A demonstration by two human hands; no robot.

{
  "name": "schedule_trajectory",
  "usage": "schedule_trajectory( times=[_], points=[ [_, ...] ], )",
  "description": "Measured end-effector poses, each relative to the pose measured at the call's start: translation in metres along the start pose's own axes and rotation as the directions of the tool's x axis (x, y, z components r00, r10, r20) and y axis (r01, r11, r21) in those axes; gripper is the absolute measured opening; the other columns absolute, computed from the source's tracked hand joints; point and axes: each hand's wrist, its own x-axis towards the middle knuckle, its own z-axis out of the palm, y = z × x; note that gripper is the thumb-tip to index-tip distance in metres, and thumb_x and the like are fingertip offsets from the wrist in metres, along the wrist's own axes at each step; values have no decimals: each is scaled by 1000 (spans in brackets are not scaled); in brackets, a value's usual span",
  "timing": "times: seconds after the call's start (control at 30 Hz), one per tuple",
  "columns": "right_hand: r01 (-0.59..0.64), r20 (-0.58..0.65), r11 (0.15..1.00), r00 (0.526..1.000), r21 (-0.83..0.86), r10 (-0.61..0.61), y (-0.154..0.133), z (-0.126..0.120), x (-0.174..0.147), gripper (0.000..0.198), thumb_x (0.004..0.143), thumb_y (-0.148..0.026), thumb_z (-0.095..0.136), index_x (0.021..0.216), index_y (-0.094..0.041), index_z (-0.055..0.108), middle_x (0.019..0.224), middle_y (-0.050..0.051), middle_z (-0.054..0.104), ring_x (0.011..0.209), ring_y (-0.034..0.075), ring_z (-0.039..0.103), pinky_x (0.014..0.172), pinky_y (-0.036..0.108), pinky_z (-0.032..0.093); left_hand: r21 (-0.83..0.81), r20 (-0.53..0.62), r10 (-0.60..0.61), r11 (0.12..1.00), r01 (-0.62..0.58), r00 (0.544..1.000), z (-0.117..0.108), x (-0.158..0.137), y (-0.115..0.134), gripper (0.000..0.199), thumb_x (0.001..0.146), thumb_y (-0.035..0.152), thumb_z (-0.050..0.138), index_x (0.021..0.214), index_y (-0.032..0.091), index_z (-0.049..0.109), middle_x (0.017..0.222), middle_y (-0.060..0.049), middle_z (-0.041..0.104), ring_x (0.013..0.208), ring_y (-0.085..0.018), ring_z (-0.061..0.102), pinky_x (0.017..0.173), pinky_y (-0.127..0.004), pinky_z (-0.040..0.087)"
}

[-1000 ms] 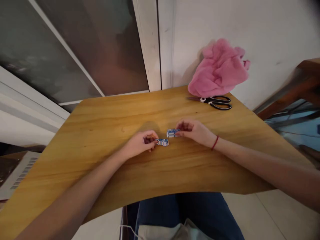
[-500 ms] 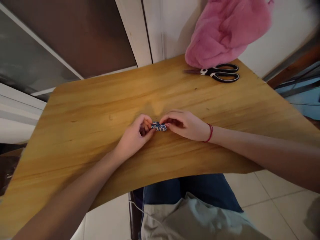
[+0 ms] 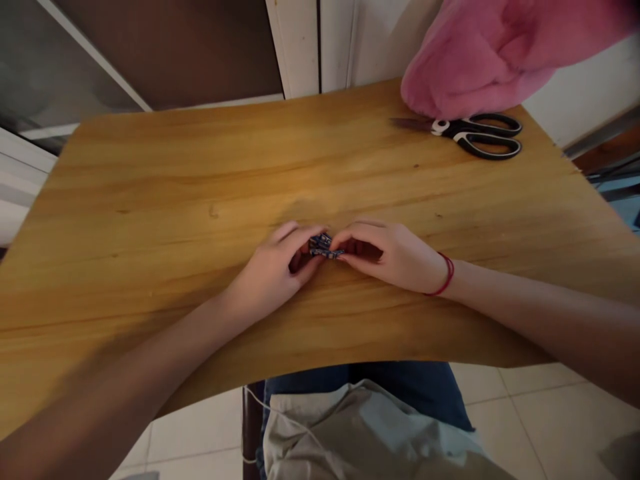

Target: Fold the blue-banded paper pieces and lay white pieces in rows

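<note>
Between my two hands, low over the middle of the table, is a small folded piece with a blue-and-white pattern (image 3: 326, 251); its exact kind is too small to make out. My left hand (image 3: 273, 263) pinches its left end between thumb and fingers. At the right end, the thumb and forefinger of my right hand (image 3: 393, 257) grip it too, with a red cord around that wrist. The piece looks partly spread, with an upper and a lower layer. Fingertips hide both of its ends.
Black-and-white scissors (image 3: 465, 133) lie at the back right of the wooden table (image 3: 200, 173), just in front of a pink plush cloth (image 3: 480, 67). A wall and door panels (image 3: 300, 47) stand behind the table. A white cable (image 3: 285, 417) hangs by my lap.
My view has shifted, so the table and scissors sit differently in it. My left fingers now reach over the top of the patterned piece, which has tilted and opened between the hands.
</note>
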Motion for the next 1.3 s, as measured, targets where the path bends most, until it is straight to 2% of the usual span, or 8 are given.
schedule_trajectory(
  times=[0.13,0.23,0.43,0.67,0.8,0.93,1.3],
  points=[
    [-16,10,1000,1000,3,16,-1,-1,-1,14,85,-12,54,96,-16,62,86,3,64,73,11,58,69,22,47,24,-88,20,1000,-18,996,1,-3,-4,21,79,20,64,100,22,58,89,-1,48,63,-8,46,59,-22,45],
    [-30,6,1000,1000,3,30,-2,-2,-2,14,86,-13,54,96,-16,63,85,3,63,74,12,57,68,22,46,29,-100,0,1000,3,995,-2,-5,-6,19,78,22,65,97,24,60,89,-1,45,66,-9,46,59,-23,45],
    [-146,21,989,989,24,145,-3,-8,-4,10,86,-23,58,90,-17,65,80,2,64,67,10,56,62,21,45,-30,46,-84,996,86,995,-11,-4,-5,8,84,27,59,90,25,63,86,-1,49,65,-10,47,58,-23,43],
    [-235,-37,970,971,54,237,-2,-9,-4,13,82,-30,64,82,-17,65,74,0,65,62,9,55,58,21,42,-20,90,-109,994,112,990,-12,-2,-5,9,85,30,57,89,23,63,75,1,55,64,-10,50,58,-22,40],
    [-257,-15,964,966,64,258,-1,-9,-4,14,81,-31,65,83,-17,66,72,-1,66,60,9,55,56,21,41,-44,150,-155,986,164,976,-11,-3,-4,13,86,35,56,92,25,63,66,4,57,57,-9,48,53,-21,37],
    [-263,8,962,965,80,263,-1,-8,-4,14,82,-31,64,87,-18,67,76,0,67,62,9,56,56,21,41,-41,143,-180,981,187,973,-11,-3,-5,13,85,35,57,92,25,63,63,5,57,55,-9,47,52,-20,36],
    [-249,21,967,968,49,248,-4,-11,-4,15,85,-28,59,89,-18,69,74,-1,67,59,8,55,55,21,41,-15,147,-116,993,119,982,-11,-3,-7,13,83,33,60,94,26,62,64,4,55,54,-9,46,53,-21,36]
  ],
)
